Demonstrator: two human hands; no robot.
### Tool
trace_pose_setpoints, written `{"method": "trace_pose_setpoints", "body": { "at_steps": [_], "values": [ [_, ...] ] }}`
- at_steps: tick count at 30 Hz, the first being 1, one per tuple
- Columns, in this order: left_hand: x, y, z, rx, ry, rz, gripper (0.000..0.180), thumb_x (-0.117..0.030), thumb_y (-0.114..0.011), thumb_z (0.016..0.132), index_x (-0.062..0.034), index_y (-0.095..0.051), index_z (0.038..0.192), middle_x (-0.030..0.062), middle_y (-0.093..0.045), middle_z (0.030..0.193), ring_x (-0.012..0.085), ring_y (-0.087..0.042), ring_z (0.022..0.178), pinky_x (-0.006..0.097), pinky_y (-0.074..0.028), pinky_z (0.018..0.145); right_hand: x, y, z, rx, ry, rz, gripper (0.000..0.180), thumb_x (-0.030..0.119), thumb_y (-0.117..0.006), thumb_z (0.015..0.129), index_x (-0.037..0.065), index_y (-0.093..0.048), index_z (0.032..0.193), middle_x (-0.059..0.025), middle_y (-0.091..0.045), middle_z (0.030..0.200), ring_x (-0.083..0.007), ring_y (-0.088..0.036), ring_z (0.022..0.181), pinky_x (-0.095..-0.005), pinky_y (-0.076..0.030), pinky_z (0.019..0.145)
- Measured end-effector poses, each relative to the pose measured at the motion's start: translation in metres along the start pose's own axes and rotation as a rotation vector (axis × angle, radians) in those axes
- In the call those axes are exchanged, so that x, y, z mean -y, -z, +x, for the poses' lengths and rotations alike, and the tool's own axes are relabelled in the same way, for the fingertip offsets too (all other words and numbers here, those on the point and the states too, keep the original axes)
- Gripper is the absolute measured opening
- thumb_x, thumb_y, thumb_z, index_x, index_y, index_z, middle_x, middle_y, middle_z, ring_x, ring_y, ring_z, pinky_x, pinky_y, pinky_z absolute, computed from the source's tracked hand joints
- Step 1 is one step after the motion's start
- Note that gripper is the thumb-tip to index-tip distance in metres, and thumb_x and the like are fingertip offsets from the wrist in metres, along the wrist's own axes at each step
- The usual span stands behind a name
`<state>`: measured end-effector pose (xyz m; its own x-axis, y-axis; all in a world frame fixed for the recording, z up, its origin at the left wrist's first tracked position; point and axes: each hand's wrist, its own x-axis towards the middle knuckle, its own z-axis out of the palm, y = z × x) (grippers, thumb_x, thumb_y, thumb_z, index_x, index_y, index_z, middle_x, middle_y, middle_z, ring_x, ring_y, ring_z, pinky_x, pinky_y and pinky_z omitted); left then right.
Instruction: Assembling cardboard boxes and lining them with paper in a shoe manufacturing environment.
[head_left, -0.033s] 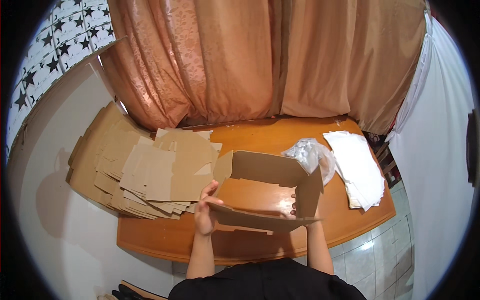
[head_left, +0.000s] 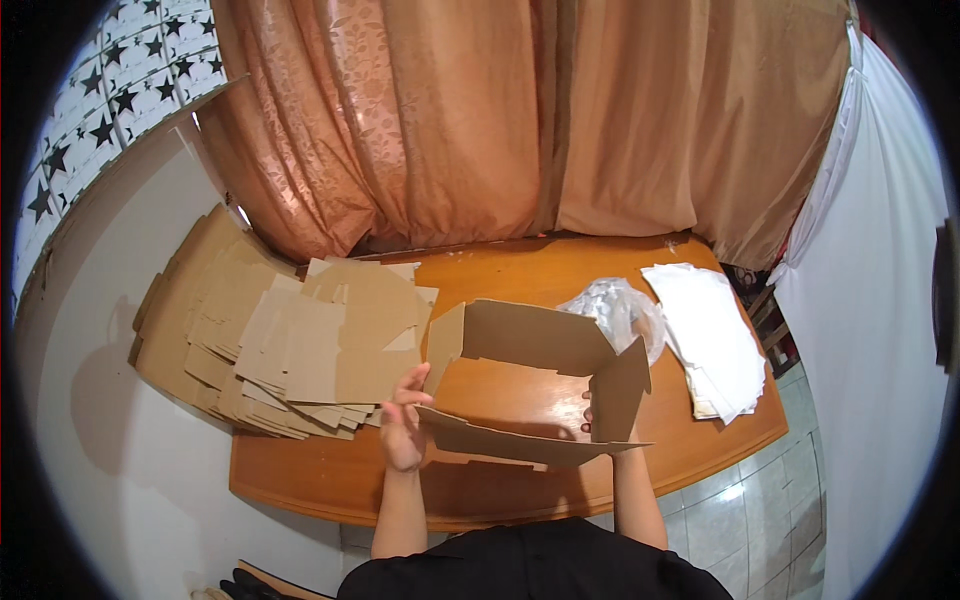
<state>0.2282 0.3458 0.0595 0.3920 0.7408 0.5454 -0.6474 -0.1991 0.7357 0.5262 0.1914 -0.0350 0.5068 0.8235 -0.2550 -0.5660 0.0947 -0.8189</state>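
An unfolded-bottom cardboard box (head_left: 535, 335), four brown walls standing as an open frame, is held tilted above the wooden table, whose top shows through it. My right hand (head_left: 625, 447) grips its right wall from outside; its fingertips curl round the lower edge and show inside the frame, while the rest is mostly hidden. At the left near corner is my left hand (head_left: 403, 430), palm toward the box and fingers loosely apart beside the wall's end. Whether those fingers touch the cardboard is hard to make out.
Flat cardboard pieces (head_left: 310, 340) lie piled on the left of the wooden table (head_left: 320, 480). Clear plastic bag (head_left: 625, 310) and a stack of white sheets (head_left: 705, 335) lie on the right. Brown curtains (head_left: 480, 120) hang behind, and a white curtain (head_left: 865, 250) hangs at the right.
My left hand has shifted slightly left, its fingers looser around the box's near left corner. The box and my right hand have hardly moved.
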Motion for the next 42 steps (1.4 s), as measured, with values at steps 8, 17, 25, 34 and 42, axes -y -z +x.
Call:
{"method": "trace_pose_setpoints", "body": {
  "at_steps": [8,17,25,34,42],
  "values": [
    [0.042,-0.048,-0.016,-0.606,0.693,-0.014,0.044,-0.038,-0.046,0.095,-0.0095,-0.044,0.129,0.0058,-0.054,0.118,0.0169,-0.054,0.103,0.029,-0.046,0.083,0.028,0.042,0.004,0.096,-0.076,0.086,0.037,0.040,-0.049,0.089,0.015,-0.050,0.115,-0.0046,-0.054,0.092,-0.0162,-0.051,0.055,-0.0284,-0.038,0.038],
    [0.128,0.017,-0.034,-0.185,0.565,-0.111,0.041,-0.044,-0.044,0.094,-0.0095,-0.054,0.114,0.0045,-0.060,0.092,0.0125,-0.058,0.070,0.025,-0.047,0.058,0.060,0.025,0.024,0.015,0.779,-0.509,0.046,0.010,-0.046,0.091,0.011,-0.039,0.137,0.0008,-0.051,0.072,-0.0084,-0.044,0.050,-0.0235,-0.037,0.041],
    [0.157,-0.006,-0.065,-0.416,0.787,-0.151,0.040,-0.041,-0.045,0.093,-0.0080,-0.055,0.114,0.0062,-0.061,0.093,0.0158,-0.061,0.077,0.028,-0.051,0.064,0.025,0.043,0.006,0.089,0.213,-0.105,0.040,0.018,-0.049,0.092,0.007,-0.045,0.131,-0.0050,-0.059,0.100,-0.0123,-0.059,0.082,-0.0250,-0.047,0.072],
    [0.157,0.019,-0.020,-0.433,0.867,-0.080,0.058,-0.059,-0.046,0.085,-0.0111,-0.055,0.116,0.0074,-0.061,0.105,0.0189,-0.060,0.093,0.035,-0.051,0.078,0.051,0.026,0.055,0.190,0.273,-0.154,0.037,0.019,-0.049,0.093,0.006,-0.046,0.127,-0.0056,-0.059,0.100,-0.0137,-0.058,0.086,-0.0269,-0.048,0.075],
    [0.104,-0.025,0.083,-0.115,0.323,0.312,0.051,-0.054,-0.047,0.088,-0.0101,-0.056,0.112,0.0058,-0.058,0.099,0.0177,-0.057,0.084,0.032,-0.047,0.065,0.101,0.026,0.111,0.267,0.377,-0.188,0.035,0.019,-0.050,0.093,0.005,-0.047,0.124,-0.0062,-0.058,0.100,-0.0150,-0.058,0.089,-0.0286,-0.050,0.077]
  ]
}}
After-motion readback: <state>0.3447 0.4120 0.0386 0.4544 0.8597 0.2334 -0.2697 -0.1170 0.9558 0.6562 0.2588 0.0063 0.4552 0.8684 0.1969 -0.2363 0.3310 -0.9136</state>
